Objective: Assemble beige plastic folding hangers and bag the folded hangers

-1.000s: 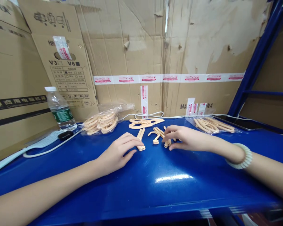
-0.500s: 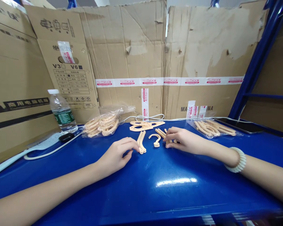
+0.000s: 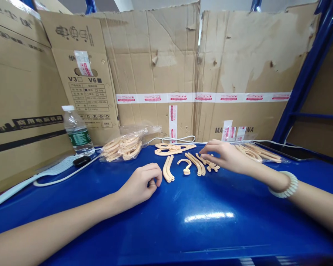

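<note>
My left hand (image 3: 143, 183) rests on the blue table, fingers loosely curled and holding nothing. Just right of its fingertips lies a pair of curved cream hanger arms (image 3: 168, 168), apart from the hand. A cream hanger hook (image 3: 186, 167) lies by itself in the middle. Beside the hook is a second pair of hanger arms (image 3: 195, 164). My right hand (image 3: 224, 157) hovers over a small heap of cream hanger pieces (image 3: 213, 167), thumb and fingers apart; its fingertips partly cover the heap, and contact is unclear. A folded hanger (image 3: 170, 149) lies behind.
A plastic bag of hangers (image 3: 123, 146) lies at the back left, another bag of hangers (image 3: 259, 152) at the right by a dark tablet (image 3: 287, 150). A water bottle (image 3: 79, 133) stands left. A white cable (image 3: 177, 139) runs along the cardboard wall (image 3: 155, 74).
My right hand has left the right pair of hanger arms and moved right, over the small pieces. My left hand has drawn back slightly from the left pair, its fingers curling in.
</note>
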A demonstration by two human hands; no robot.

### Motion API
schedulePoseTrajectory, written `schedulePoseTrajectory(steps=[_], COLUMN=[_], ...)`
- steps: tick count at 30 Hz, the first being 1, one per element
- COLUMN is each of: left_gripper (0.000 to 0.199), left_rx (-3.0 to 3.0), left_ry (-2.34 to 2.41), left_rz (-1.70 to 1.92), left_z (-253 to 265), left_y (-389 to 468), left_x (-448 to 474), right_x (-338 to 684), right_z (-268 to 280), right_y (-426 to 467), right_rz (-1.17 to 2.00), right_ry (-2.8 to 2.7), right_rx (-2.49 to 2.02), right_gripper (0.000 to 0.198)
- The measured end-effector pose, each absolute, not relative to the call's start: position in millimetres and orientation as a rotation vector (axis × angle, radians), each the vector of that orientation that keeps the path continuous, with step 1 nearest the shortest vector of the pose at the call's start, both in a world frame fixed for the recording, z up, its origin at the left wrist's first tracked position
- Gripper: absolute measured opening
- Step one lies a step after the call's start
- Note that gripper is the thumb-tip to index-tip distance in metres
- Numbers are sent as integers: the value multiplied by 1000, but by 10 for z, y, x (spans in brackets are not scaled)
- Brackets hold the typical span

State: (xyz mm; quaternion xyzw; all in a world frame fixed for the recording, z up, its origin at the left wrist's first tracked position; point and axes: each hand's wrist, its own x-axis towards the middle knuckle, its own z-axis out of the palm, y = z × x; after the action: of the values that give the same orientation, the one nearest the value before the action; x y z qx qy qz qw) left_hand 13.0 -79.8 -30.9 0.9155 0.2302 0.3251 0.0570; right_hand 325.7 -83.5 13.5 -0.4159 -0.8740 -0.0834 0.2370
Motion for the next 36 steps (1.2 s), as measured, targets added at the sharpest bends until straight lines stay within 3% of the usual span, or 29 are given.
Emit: schedulePoseTrajectory(steps=[9, 19, 25, 32, 36], left_gripper=[25, 28, 29, 33, 33], left_rx=[2730, 2760, 2755, 2741, 2738], left_ry=[724, 709, 687, 665, 671], left_rz=[954, 963, 946, 941, 954], left_z=[-350, -353, -359, -347, -349], left_y=[-787, -775, -777, -789, -790], left_x=[111, 106, 103, 105, 104], right_x=[3067, 2462, 2257, 2208, 2239], right_z=[303, 354, 184, 125, 116], right_y=[-519, 438, 709, 730, 703], right_rz=[-87, 118, 177, 111, 124], right_ry=[-2376, -2528, -2569, -2379, -2199], right_rx=[-1199, -1455, -1604, -1492, -1396], right_gripper=[25, 21, 35, 30, 44])
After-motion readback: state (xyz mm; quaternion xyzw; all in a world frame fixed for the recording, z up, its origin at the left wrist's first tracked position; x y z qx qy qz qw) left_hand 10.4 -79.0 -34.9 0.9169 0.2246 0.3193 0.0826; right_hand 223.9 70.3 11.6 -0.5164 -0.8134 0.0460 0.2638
